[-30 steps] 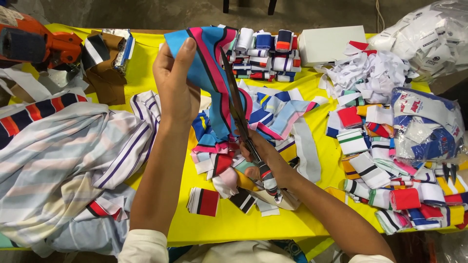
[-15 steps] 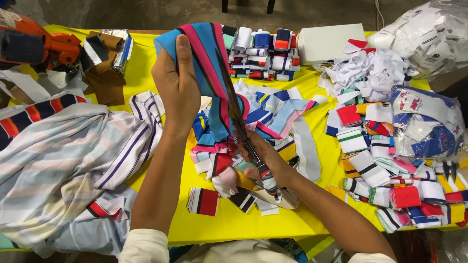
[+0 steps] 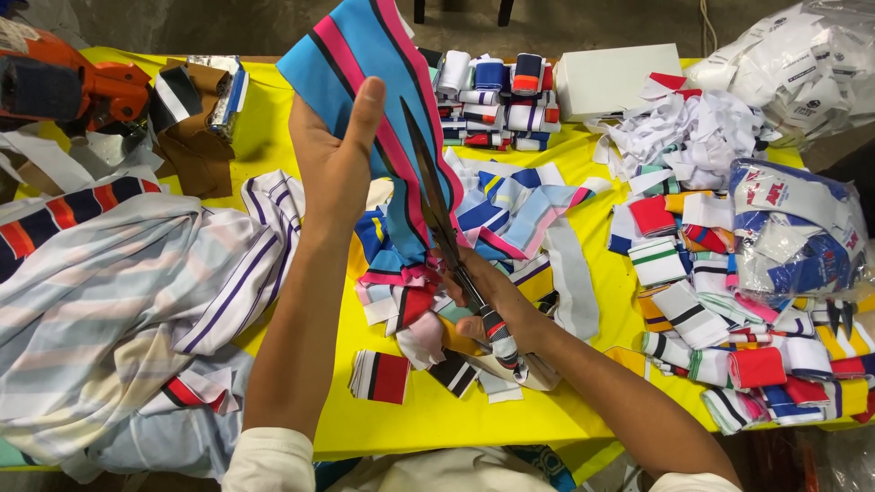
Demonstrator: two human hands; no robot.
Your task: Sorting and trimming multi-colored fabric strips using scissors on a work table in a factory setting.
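My left hand (image 3: 335,159) holds up a blue knit strip with pink and black stripes (image 3: 378,55), thumb on its face. My right hand (image 3: 492,310) grips the wrapped handles of long dark scissors (image 3: 436,205), whose blades lie along the strip's right side, pointing up. Under both hands, a heap of cut striped pieces (image 3: 415,301) rests on the yellow table (image 3: 273,137).
Striped pale cloth (image 3: 100,301) is piled at the left. An orange machine (image 3: 64,87) stands at the far left corner. Rolled striped cuffs (image 3: 497,100) and a white box (image 3: 620,77) sit at the back. Folded striped pieces (image 3: 720,337) and plastic bags (image 3: 793,237) fill the right.
My left hand has lifted the blue strip higher and a little right. The scissors have travelled further up along the strip's right side.
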